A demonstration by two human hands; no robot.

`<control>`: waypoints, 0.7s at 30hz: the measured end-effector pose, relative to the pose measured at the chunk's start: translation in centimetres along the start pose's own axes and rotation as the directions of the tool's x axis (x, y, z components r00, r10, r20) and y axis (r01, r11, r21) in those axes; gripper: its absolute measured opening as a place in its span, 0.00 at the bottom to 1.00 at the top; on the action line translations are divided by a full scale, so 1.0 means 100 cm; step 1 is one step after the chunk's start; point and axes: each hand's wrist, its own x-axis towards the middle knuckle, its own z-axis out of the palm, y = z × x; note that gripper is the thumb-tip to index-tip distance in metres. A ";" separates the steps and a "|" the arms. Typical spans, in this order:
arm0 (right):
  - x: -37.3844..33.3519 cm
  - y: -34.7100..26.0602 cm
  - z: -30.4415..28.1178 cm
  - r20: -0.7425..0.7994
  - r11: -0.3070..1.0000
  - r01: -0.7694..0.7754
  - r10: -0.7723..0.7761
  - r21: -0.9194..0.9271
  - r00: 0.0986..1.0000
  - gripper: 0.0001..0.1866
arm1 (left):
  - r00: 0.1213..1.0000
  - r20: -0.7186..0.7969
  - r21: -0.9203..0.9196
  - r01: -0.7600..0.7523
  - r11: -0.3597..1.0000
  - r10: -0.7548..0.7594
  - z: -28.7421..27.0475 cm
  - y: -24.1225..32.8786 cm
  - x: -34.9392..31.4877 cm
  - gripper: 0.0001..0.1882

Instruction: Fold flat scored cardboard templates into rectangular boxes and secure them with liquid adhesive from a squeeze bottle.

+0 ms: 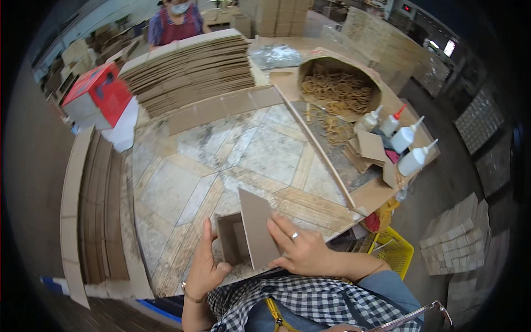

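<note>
A small brown cardboard box (pixel 225 239) with an open side stands near the table's front edge, just before me. My left hand (pixel 202 266) is at its left side, fingers stretched upward and thumb apart beside the lower edge. A flat cardboard panel (pixel 256 229) stands upright and slightly tilted against the box's right side, covering part of it. My right hand (pixel 301 246), wearing a ring, grips this panel at its right edge. Whether the panel is joined to the box cannot be made out.
Stacked cardboard sheets (pixel 193 69) stand at the table's back; folded cardboard strips (pixel 102 210) line its left edge. A wooden strip (pixel 318 149) crosses the right side. Beyond it are a sack of rubber bands (pixel 337 88) and several glue bottles (pixel 404 138). A person (pixel 176 22) is across the table.
</note>
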 end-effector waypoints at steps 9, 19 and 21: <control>-0.024 0.016 -0.004 0.061 0.976 -0.090 0.104 -0.200 0.993 0.43 | 0.996 0.076 0.162 -0.066 0.985 0.054 0.013 0.010 0.010 0.65; -0.021 0.028 0.015 -0.265 0.877 -0.046 0.194 0.478 0.945 0.37 | 0.978 0.204 0.151 0.006 0.989 -0.037 0.019 0.016 0.014 0.65; -0.023 0.039 0.027 -0.303 0.871 -0.002 0.173 0.491 0.937 0.36 | 0.981 0.187 0.124 0.024 0.992 -0.047 0.021 0.015 0.015 0.65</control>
